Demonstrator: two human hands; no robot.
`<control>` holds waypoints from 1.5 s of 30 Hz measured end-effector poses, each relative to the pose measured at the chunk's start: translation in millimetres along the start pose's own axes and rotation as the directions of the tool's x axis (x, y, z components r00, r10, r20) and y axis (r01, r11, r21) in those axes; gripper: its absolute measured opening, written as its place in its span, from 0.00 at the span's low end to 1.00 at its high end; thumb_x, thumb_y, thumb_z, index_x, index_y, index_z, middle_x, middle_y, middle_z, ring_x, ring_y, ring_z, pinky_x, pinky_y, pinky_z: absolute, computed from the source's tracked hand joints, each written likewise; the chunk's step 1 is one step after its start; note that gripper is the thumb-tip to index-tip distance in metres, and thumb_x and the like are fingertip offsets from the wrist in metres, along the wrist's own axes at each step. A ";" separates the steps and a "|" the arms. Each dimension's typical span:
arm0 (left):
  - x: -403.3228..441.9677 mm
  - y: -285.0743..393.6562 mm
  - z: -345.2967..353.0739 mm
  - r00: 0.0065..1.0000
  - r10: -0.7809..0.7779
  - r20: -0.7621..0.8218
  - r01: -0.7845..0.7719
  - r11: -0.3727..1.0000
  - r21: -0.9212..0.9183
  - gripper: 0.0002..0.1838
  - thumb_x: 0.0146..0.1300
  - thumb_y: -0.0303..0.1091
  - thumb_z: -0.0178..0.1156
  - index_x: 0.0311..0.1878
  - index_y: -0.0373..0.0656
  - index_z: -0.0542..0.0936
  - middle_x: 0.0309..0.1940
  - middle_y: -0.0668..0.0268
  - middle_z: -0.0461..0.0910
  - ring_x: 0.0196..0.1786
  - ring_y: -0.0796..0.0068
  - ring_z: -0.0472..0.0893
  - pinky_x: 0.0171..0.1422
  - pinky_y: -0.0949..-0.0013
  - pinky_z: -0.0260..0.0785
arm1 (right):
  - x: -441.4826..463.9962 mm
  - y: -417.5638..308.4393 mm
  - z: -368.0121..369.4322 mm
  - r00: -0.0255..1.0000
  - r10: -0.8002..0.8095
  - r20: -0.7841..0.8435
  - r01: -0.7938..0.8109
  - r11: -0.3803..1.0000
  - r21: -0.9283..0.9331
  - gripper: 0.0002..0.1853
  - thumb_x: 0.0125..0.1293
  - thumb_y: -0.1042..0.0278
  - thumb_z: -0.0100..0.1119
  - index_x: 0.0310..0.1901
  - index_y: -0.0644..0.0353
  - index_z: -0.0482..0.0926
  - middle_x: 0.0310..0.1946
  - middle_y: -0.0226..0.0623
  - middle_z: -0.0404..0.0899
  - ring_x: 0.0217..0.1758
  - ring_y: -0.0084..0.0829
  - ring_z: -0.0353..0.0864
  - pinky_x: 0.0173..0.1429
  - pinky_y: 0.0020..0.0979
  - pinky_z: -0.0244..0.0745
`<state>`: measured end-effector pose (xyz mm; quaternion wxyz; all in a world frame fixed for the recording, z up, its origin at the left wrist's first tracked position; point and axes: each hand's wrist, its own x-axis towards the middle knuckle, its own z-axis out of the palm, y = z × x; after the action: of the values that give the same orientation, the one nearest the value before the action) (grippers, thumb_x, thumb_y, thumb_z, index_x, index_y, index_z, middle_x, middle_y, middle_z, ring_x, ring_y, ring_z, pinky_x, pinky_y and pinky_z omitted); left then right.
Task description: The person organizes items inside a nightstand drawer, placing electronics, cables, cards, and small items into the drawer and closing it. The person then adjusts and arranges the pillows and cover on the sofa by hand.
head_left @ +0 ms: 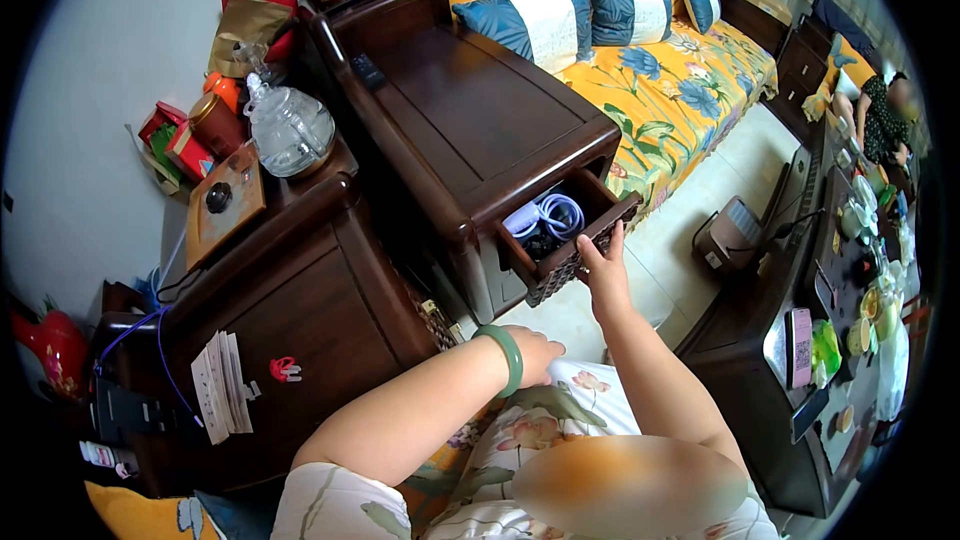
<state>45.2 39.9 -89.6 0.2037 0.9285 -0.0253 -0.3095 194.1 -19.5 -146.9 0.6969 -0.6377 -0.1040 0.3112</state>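
My right hand (606,275) is closed on the front edge of a small dark wood drawer (570,268), with the thumb against its lattice front. The drawer stands pulled out of a dark wood side cabinet (470,110). Inside it lie a coiled lavender cable (562,215) and some dark items too shaded to name. My left hand (540,352) is low by my lap, below the drawer, with a green bangle (505,360) on the wrist. Its fingers are mostly hidden.
At left, a dark cabinet (310,290) bears a glass jar (288,125), cards (222,385) and red clips (285,370). A remote (367,70) lies on the side cabinet. A yellow floral sofa (660,90) stands behind. At right are a cluttered table (750,340) and a seated person (885,120).
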 end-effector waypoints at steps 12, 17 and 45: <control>1.2 1.1 0.7 1.000 -0.002 -0.006 0.002 1.000 0.008 0.22 0.57 0.41 0.56 0.54 0.44 0.71 0.44 0.54 0.76 0.50 0.58 0.75 0.56 0.62 0.64 | 54.3 37.4 18.0 0.973 -0.227 -0.051 0.212 0.955 -0.205 0.44 0.59 0.59 0.57 0.69 0.48 0.36 0.60 0.36 0.60 0.55 0.33 0.66 0.45 0.39 0.68; -0.1 2.6 -1.6 1.000 -0.005 -0.015 0.005 1.000 0.002 0.22 0.56 0.39 0.57 0.54 0.44 0.71 0.44 0.54 0.76 0.49 0.58 0.75 0.55 0.62 0.65 | 55.1 26.2 31.2 0.971 -0.234 -0.053 0.220 0.955 -0.198 0.44 0.58 0.58 0.58 0.67 0.60 0.40 0.63 0.48 0.53 0.63 0.39 0.57 0.60 0.33 0.54; 3.0 3.2 0.9 1.000 -0.023 0.018 0.023 1.000 -0.003 0.22 0.56 0.38 0.56 0.54 0.44 0.71 0.46 0.54 0.76 0.49 0.56 0.75 0.54 0.60 0.66 | 72.7 21.0 53.0 0.984 -0.176 -0.034 0.167 0.970 -0.174 0.44 0.59 0.55 0.56 0.68 0.56 0.38 0.66 0.46 0.47 0.66 0.39 0.50 0.63 0.34 0.50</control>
<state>47.3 36.1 -90.7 0.2014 0.9255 -0.0162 -0.3203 216.1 65.3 -176.5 0.6665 -0.6910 -0.1678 0.2239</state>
